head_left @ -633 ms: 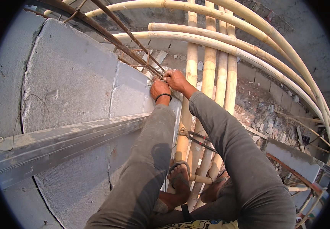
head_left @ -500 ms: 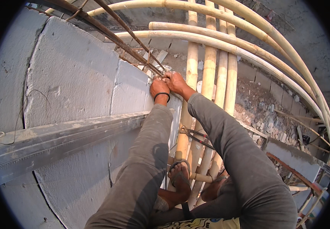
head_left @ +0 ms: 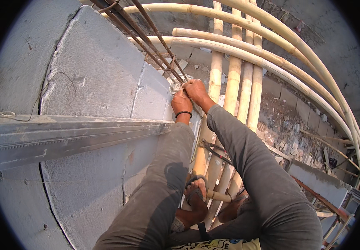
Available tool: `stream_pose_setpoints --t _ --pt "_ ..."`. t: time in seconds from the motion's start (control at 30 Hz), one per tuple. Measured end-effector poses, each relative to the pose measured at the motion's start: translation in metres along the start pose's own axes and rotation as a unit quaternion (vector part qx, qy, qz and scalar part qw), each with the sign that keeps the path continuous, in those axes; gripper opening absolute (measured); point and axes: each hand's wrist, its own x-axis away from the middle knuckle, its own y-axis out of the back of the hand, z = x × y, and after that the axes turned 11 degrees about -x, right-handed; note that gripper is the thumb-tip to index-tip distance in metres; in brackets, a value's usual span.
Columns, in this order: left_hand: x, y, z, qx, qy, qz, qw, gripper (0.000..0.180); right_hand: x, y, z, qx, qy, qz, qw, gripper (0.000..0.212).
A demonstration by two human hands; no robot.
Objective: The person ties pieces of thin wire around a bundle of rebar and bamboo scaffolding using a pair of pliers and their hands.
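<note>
Barely anything's shifted since earlier, both hands stay put just above frame centre. Left hand (head_left: 181, 102) and right hand (head_left: 196, 89) look pinched shut on the rebar (head_left: 155, 41) ends beside the grey block wall (head_left: 96, 75), probably steadying them.

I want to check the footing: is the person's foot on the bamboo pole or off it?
On it. The sandalled foot rests on a short horizontal bamboo pole of the scaffold; how firmly cannot be told.

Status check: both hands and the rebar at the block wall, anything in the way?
Left hand and right hand both closed at the lower end of the rusty rebar bundle, beside the grey block wall. Exact grip hidden. Bamboo scaffold poles close on the right.
</note>
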Motion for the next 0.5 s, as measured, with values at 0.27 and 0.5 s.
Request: stream_pose_setpoints --t 0.27,0.5 --pt "0.008 -0.014 0.006 0.168 0.062 0.011 0.984 0.019 0.003 -0.004 0.032 0.242 0.062 -0.019 0.968 0.029" --pt "0.003 -0.016 0.003 0.469 0.227 0.053 0.852 0.017 -0.001 0.008 0.041 0.373 0.144 0.105 0.911 0.025"
